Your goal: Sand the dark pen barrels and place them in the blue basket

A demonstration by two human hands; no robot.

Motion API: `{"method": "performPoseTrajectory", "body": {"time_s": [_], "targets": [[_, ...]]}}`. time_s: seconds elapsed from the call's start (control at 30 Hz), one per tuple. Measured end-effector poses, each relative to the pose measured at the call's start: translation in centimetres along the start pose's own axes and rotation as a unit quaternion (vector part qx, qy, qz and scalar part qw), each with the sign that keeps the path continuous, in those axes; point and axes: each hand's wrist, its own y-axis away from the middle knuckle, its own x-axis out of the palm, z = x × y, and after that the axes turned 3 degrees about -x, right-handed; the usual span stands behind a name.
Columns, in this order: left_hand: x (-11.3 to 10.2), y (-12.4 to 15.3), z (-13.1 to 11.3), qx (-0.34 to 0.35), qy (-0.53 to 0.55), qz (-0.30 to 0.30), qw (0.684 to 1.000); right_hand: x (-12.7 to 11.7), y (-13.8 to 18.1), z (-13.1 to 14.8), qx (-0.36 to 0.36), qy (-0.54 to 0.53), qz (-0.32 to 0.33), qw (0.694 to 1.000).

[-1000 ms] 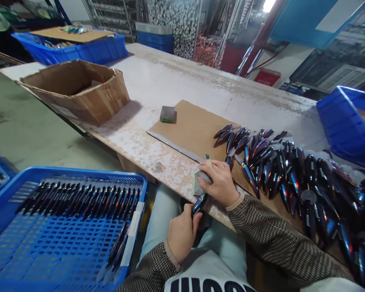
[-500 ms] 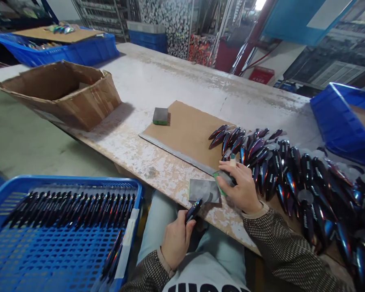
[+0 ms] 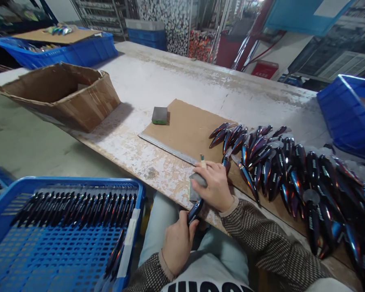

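My left hand [image 3: 178, 244] is closed round a dark iridescent pen-shaped piece [image 3: 195, 211], holding it up at the table's near edge. My right hand [image 3: 214, 184] grips a grey sanding block with a green edge [image 3: 195, 185] and presses it down onto the tip of that piece. A large pile of the same glossy dark pieces [image 3: 286, 170] lies to the right on a brown board [image 3: 185, 129].
A blue crate [image 3: 24, 259] holding a row of dark pieces sits at lower left. A second sanding block [image 3: 159, 115] rests on the board's far corner. An open cardboard box [image 3: 60, 93] stands at left, with blue bins [image 3: 346, 113] to the right and far left.
My right hand has brought the block back left from the pile's edge onto the piece in my left hand. My left hand has barely moved.
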Motion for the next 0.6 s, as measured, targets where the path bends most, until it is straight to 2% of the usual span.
{"method": "performPoseTrajectory", "body": {"time_s": [0.1, 0.17, 0.3, 0.43, 0.6], "targets": [[-0.5, 0.0, -0.4, -0.016, -0.017, 0.015, 1.0, 0.6, 0.3, 1.2, -0.051, -0.005, 0.047, 0.998], [-0.9, 0.0, -0.6, -0.018, -0.023, 0.016, 0.999, 0.5, 0.4, 0.7, -0.055, -0.004, 0.039, 0.998], [-1.1, 0.0, -0.8, -0.011, -0.037, 0.028, 0.999, 0.2, 0.3, -0.4, -0.005, 0.015, -0.007, 1.0], [-1.1, 0.1, -0.8, -0.011, -0.041, 0.017, 0.999, 0.6, 0.6, 0.4, -0.061, 0.013, 0.037, 0.997], [-0.9, 0.0, -0.8, -0.007, -0.048, 0.013, 0.999, 0.6, 0.7, -0.3, -0.004, 0.046, -0.002, 0.999]]}}
